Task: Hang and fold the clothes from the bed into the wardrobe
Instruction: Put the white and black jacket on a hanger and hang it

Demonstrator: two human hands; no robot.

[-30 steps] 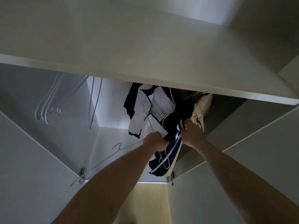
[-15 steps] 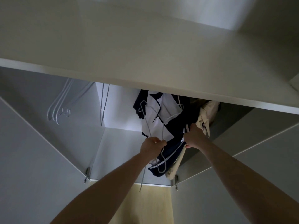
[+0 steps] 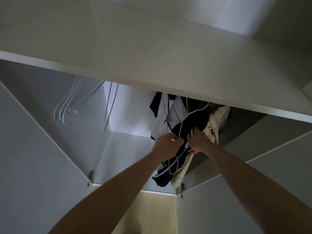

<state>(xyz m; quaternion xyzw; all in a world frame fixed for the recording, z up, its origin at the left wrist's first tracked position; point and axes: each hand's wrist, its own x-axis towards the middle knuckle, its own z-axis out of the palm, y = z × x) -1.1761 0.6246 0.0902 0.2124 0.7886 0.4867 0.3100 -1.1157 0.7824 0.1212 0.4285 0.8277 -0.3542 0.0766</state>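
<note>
Wardrobe [image 3: 50, 149]: holding empty white hangers [image 3: 67, 107] at left, clothes hanging at right.
Navy garment [image 3: 170, 168]: white-striped, hanging inside w/ white top [image 3: 160, 122], beige piece [image 3: 212, 125].
L hand [image 3: 166, 143], R hand [image 3: 199, 141]: both gripping navy garment.

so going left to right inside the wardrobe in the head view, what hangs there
White empty hangers → two thin wire hangers → white and navy garment → navy garment with white stripes, gripped by the left hand and right hand → beige garment.
</note>
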